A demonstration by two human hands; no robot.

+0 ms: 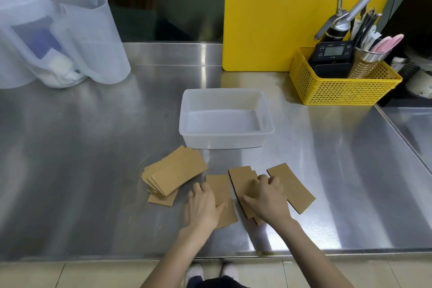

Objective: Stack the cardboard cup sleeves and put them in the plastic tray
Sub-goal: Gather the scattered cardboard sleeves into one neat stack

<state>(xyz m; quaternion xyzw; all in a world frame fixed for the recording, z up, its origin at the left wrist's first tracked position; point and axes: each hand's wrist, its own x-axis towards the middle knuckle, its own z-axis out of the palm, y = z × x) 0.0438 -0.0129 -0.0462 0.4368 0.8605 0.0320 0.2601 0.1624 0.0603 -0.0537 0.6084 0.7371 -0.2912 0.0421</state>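
Note:
Flat brown cardboard cup sleeves lie on the steel counter in front of a clear plastic tray (pixel 225 139), which holds nothing. A loose fanned pile of sleeves (pixel 174 173) sits at the left. My left hand (pixel 203 206) rests flat on a single sleeve (pixel 222 190), its fingers spread. My right hand (pixel 265 197) presses down on a small overlapping group of sleeves (pixel 240 181), fingers curled at their far edge. Another sleeve (pixel 292 188) lies alone just right of that hand.
A yellow perforated basket (pixel 339 91) with a timer and utensils stands at the back right, in front of a yellow board (pixel 280 18). Translucent plastic jugs (pixel 93 42) stand at the back left. The counter's front edge runs just below my wrists.

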